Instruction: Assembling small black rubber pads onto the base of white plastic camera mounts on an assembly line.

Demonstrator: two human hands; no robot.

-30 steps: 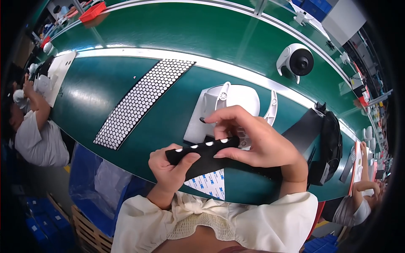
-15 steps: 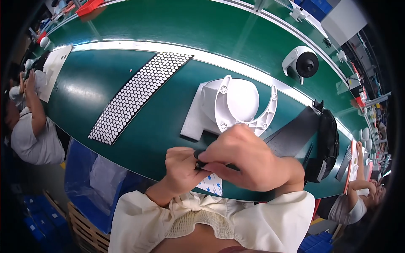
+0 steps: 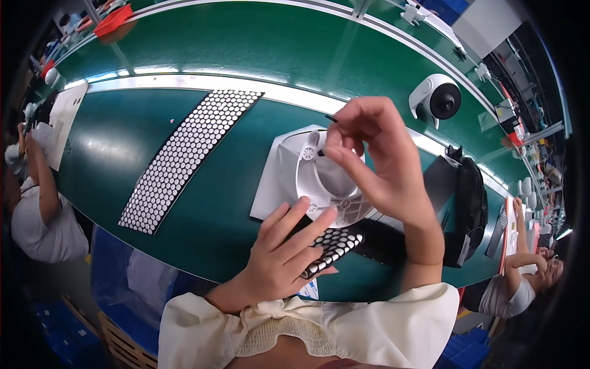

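In front of me a white plastic U-shaped stand (image 3: 344,212) with round ribbed recesses lies over a white rounded body, on a pale flat pad (image 3: 268,195). My left hand (image 3: 270,261) grips a small black sheet with white dots (image 3: 335,249), thumb under it, while its spread fingertips touch the stand's near edge. Above the stand's far left end, my right hand (image 3: 381,160) is closed with thumb and fingers together. A small thin black piece (image 3: 330,118) sticks out from its fingertips. The right hand hides part of the stand.
A long black sheet of white dots (image 3: 190,154) lies to the left. At right are dark grey strips (image 3: 437,181) and a black bag-like object (image 3: 472,203). A white camera-like device (image 3: 436,98) stands beyond. Co-workers sit at both sides; a blue bin (image 3: 117,270) is below left.
My hands were together near my body and have parted. The right hand rose to the stand's far left end; the left now holds the small dotted sheet by the stand, which looks slightly shifted.
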